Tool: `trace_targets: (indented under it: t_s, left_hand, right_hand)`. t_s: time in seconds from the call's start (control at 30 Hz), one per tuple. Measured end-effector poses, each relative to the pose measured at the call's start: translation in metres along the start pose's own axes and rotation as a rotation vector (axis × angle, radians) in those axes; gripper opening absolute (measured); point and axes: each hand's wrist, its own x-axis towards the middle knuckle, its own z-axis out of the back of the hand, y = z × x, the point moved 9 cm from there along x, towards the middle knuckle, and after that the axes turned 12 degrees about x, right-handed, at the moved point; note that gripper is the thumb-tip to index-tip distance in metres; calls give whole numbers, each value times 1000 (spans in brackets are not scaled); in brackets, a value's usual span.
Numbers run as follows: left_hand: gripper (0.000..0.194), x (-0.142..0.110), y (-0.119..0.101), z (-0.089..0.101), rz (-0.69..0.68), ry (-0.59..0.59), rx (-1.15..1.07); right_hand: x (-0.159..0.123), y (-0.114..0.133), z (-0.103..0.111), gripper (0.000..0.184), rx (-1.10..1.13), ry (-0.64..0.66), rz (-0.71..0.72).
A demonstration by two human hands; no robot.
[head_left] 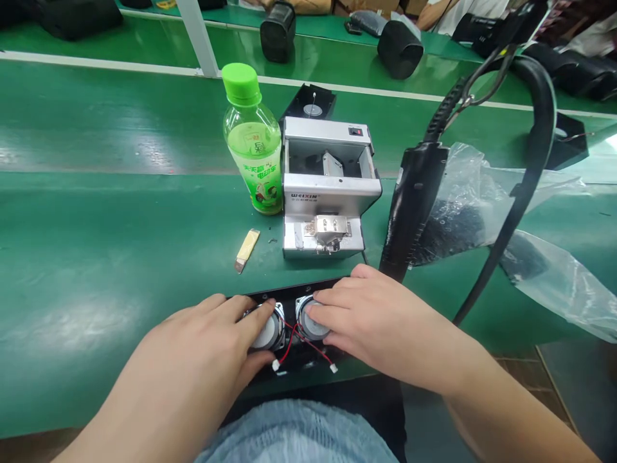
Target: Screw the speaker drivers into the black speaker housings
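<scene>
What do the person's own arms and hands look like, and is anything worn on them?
Both the left hand and the right hand are bare: no glove, ring or watch shows. The left forearm and right forearm are also bare where visible, without sleeves or markings. A light blue, crinkled garment shows at the bottom edge.

The green bench (120,257) bears 1 black panel (304,357), 1 bottle (258,157), 1 machine (330,193).

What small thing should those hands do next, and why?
Perhaps gently line up the left speaker and right speaker in the black panel: the left hand and right hand rest on them, though fingers hide whether they sit flush. I'd avoid pinching the red wires, which cross between them.
</scene>
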Motion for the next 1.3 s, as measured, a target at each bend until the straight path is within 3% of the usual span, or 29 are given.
trace_targets:
  t_s: [0.17,0.37,0.6,0.7,0.8,0.87,0.93,1.03,1.13,1.3]
  left_hand:
    - [37,-6,8,0,-28,-74,-17]
    - [33,-8,3,5,-47,-163,22]
    - [35,-10,-1,7,-41,-161,26]
    - [34,-10,0,5,-41,-152,33]
    - [34,-11,1,1,-48,-140,50]
    - [35,-10,2,-1,-50,-135,55]
    - [37,-10,3,-1,-46,-130,59]
    - [44,-9,2,2,-52,-135,68]
    - [51,-10,3,1,-52,-140,63]
    - [59,-20,14,-15,7,-125,-14]
  right_hand:
    - [-1,-3,2,16,37,-69,10]
    - [-2,-1,-2,12,-5,-49,-46]
    - [-7,1,6,22,-40,-110,-4]
    - [-22,6,29,22,58,-407,48]
    - [-59,-8,52,39,52,-936,-98]
    - [-83,-20,51,52,-6,-1193,-225]
    - [-98,-38,44,62,60,-1349,-269]
    - [-101,-75,34,68,329,-1382,-303]
    - [-86,-103,29,62,601,-1251,-324]
    - [-80,-110,45,57,910,-1251,-224]
